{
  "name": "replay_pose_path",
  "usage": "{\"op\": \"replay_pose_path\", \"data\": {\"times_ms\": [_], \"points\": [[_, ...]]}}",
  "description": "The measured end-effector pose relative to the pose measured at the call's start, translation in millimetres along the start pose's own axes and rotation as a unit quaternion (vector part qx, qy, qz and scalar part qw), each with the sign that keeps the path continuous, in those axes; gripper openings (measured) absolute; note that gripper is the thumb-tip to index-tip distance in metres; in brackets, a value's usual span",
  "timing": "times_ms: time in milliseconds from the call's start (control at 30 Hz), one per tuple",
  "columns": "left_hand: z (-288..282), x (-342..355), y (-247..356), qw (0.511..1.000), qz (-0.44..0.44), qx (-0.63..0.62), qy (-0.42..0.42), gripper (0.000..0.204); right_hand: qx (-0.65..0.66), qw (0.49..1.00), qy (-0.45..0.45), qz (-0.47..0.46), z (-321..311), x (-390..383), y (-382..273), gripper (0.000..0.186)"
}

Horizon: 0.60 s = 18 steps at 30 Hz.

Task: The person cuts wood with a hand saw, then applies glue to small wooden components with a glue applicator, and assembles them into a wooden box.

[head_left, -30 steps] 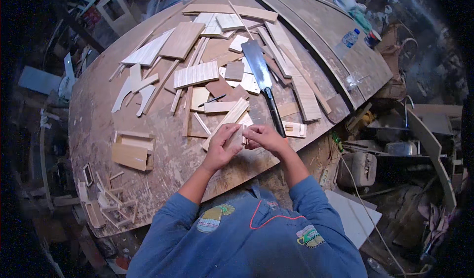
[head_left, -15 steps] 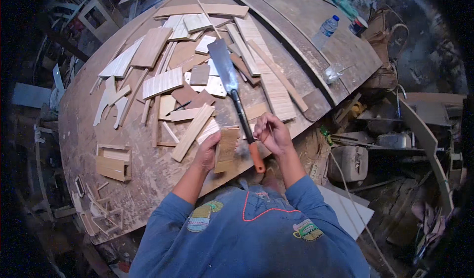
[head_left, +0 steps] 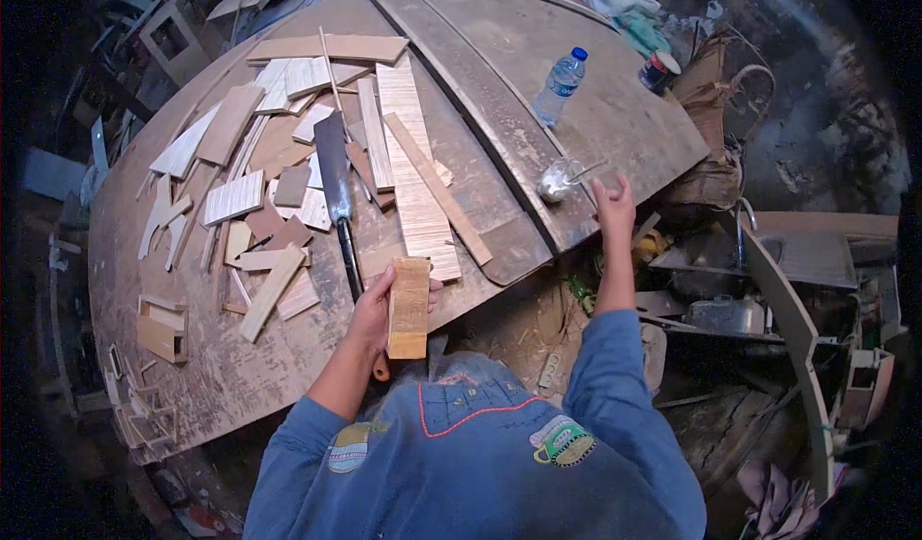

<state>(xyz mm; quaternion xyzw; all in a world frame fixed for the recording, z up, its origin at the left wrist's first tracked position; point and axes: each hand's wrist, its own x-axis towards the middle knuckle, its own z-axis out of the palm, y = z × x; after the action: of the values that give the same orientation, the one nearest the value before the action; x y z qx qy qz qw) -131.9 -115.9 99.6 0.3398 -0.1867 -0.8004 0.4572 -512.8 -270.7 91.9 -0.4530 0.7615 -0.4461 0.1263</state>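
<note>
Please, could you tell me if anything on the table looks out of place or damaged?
Yes: the handsaw lies slantwise over jumbled wood pieces, and its orange handle end reaches the near edge of the worktable, so it looks easy to bump. The worktable's surface is also scuffed.

Table (head_left: 221, 377), worn wooden top. On it: wood pieces (head_left: 233, 197), many, beyond and left of the left fingers (head_left: 434, 289); saw (head_left: 334, 170), partly over these, blade beyond the same fingers; small wooden box (head_left: 161, 339), well left of them; clear cup (head_left: 555, 184), near the right fingers (head_left: 600, 192), on their left; bottle (head_left: 557, 94), blue-capped, and can (head_left: 658, 72), beyond those.
</note>
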Motion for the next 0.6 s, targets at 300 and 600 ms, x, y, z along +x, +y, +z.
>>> {"op": "replay_pose_path", "data": {"times_ms": [300,600], "points": [[31.7,11.2,-2.7,0.960,0.122,0.242,0.066,0.067,-0.032,0.977,-0.111,-0.179,21.8,40.4,-12.3,0.026],[47.1,14.4,-7.5,0.854,0.216,0.457,0.125,0.071,0.083,0.983,-0.115,-0.114,25.4,49.1,11.1,0.027]]}}
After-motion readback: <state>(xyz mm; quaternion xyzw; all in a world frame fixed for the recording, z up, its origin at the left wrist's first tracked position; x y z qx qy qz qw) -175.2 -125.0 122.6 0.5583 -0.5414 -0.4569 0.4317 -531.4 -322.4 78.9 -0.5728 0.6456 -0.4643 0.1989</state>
